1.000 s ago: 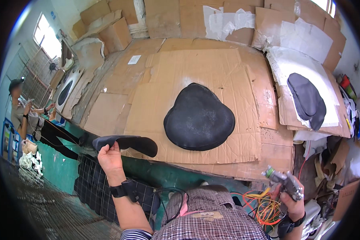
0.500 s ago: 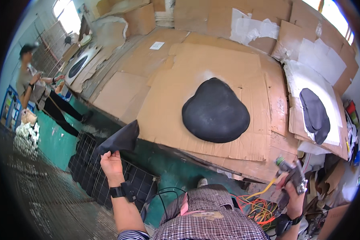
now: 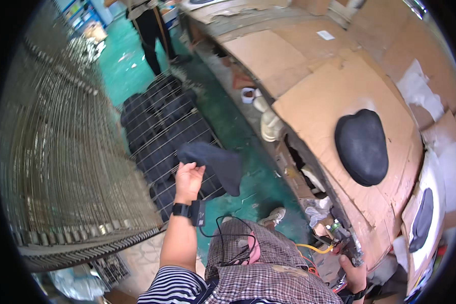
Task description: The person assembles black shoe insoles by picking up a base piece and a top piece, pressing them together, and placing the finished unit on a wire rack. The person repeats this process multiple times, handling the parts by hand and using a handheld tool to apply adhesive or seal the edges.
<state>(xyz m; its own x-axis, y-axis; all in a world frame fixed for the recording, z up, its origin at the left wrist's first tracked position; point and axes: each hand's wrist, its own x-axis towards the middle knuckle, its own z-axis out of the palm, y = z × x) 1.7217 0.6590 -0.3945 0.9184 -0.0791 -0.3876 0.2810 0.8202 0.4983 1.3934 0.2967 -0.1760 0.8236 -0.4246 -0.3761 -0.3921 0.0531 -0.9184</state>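
My left hand (image 3: 188,183) pinches the edge of a limp black piece of sheet material (image 3: 219,164), which hangs over the wire rack (image 3: 152,144) and the black pieces (image 3: 159,162) on it. At the lower right my right hand (image 3: 353,274) grips a metal spray gun (image 3: 348,242) fed by a yellow hose (image 3: 315,248); its fingers are partly hidden. A rounded black seat-shaped pad (image 3: 362,147) lies on the cardboard-covered table (image 3: 309,106), apart from both hands. Farther right, another black piece (image 3: 422,218) rests on a white-topped board.
To the left stands a large stack of wire racks (image 3: 81,157). Across the green floor (image 3: 117,76) another person (image 3: 151,35) stands at the far side. White objects and plastic sit under the table's edge (image 3: 273,124). Orange hose runs beside my apron (image 3: 268,253).
My view has turned left, toward the wire rack. My left hand has carried the black piece off the table's edge to above the rack. The spray gun stays in my right hand, lower down.
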